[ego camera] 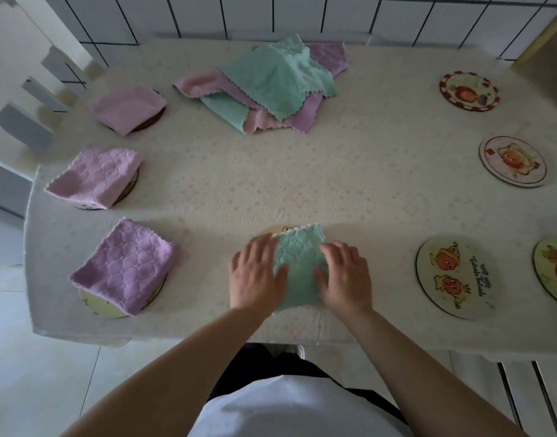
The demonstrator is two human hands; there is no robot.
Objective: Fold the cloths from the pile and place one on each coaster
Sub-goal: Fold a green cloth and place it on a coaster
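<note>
Hands lie flat at the desk's near edge, fingers spread; the left hand presses the left side and the right hand the right side of a folded green cloth, which covers a coaster showing only at its far rim; three folded purple cloths sit on three coasters along the left edge, near, middle and far; four bare coasters lie along the right edge, two near, one middle, one far; the pile of green, pink and purple cloths rests unfolded at the far edge of the desk.
</note>
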